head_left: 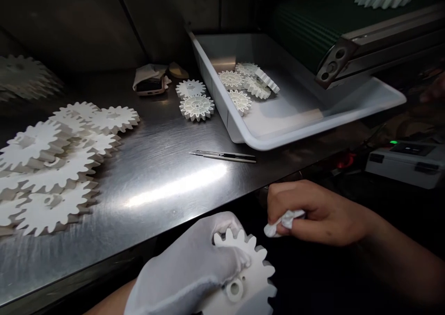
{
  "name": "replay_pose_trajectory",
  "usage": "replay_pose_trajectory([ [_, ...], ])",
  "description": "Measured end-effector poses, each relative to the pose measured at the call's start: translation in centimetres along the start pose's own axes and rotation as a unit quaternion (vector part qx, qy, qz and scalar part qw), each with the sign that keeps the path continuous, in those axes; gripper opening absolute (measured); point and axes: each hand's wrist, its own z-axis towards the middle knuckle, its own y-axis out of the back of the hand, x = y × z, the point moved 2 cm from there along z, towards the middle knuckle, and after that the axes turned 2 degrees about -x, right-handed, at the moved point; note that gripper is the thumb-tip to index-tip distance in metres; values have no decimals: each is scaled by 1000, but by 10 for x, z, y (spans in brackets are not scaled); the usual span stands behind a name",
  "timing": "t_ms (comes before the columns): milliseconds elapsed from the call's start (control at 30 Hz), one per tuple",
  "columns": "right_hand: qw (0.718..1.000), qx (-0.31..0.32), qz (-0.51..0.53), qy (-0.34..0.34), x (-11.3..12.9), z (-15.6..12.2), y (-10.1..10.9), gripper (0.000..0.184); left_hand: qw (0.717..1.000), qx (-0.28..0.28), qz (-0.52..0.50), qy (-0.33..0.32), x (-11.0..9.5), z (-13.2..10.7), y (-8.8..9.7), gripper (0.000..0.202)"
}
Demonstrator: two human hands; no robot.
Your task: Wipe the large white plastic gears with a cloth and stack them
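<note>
My left hand, in a white glove, grips a large white plastic gear by its rim, just off the table's front edge. The gear's flat face with a small round hub is turned toward me; its lower part runs out of the picture. To the right, my bare right hand is closed round a crumpled white cloth, a little apart from the gear. A slim utility knife lies on the metal table beyond both hands.
Large white gears are piled at the left. A grey tray holds several smaller gears; two more gears lie beside it, near a phone. A green conveyor belt overhangs the tray. A grey box stands at right.
</note>
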Motion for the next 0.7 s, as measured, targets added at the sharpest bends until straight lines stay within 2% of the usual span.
replay_pose_trajectory([
  [67,999,-39,-10,11,-1,-5,3,16,1000,2,-14,12,-1,0,-1,9],
  [167,993,-69,35,85,-2,-9,-3,24,1000,2,-22,18,0,1,-2,10],
  [233,988,-79,52,121,-4,-8,-14,21,1000,-17,-15,-1,0,3,-3,12],
  [333,976,-130,56,166,-7,-6,-28,18,998,-36,-21,-49,-5,5,-4,10],
  [467,962,-139,38,231,-8,-6,-39,21,997,3,-34,-73,-13,4,-4,12],
  [533,967,-146,42,206,-13,-8,-38,20,997,6,-35,-74,-12,3,-3,10],
  [633,972,-196,55,115,-25,-14,-32,20,997,-9,-27,-69,-6,3,-2,13],
  [700,970,-220,58,84,-26,-18,-28,22,998,-7,-24,-60,-1,4,-3,17],
])
